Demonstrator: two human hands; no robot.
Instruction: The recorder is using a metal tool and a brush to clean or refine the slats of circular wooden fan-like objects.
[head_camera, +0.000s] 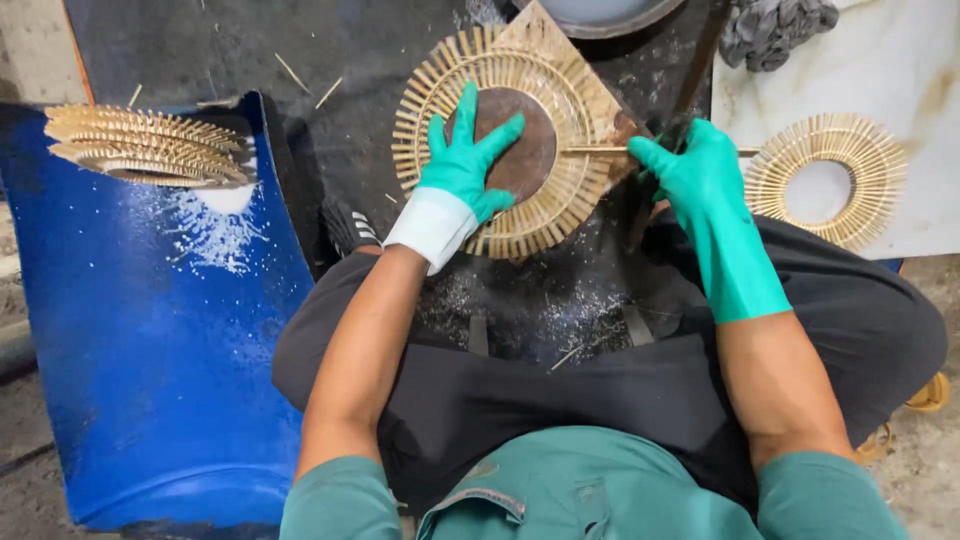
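Seen from above, seated cross-legged in dark trousers and a green shirt, working at a sunburst ring of bamboo sticks (560, 200) lying on a square board (545, 35) on the dark floor just beyond the knees. Left hand (465, 160), in a green rubber glove with a white cuff, pressing flat with fingers spread wide on the brown round disc (530, 150) at the ring's centre, gripping nothing. Right hand (700, 175), gloved the same, closing thumb and fingers around a single thin bamboo stick (595, 150) and holding it level, its tip reaching in over the right side of the ring toward the disc.

Lying to the right on a pale stained slab (900, 60), a finished stick ring (825, 180) with an open centre. Resting at far left on a curved blue plastic sheet (150, 350) dusted with white powder, a stack of more stick rings (145, 145). Sitting at the far edge, a grey round dish (600, 15) and a crumpled grey cloth (775, 30). Scattered on the dark floor, loose sticks (292, 72).
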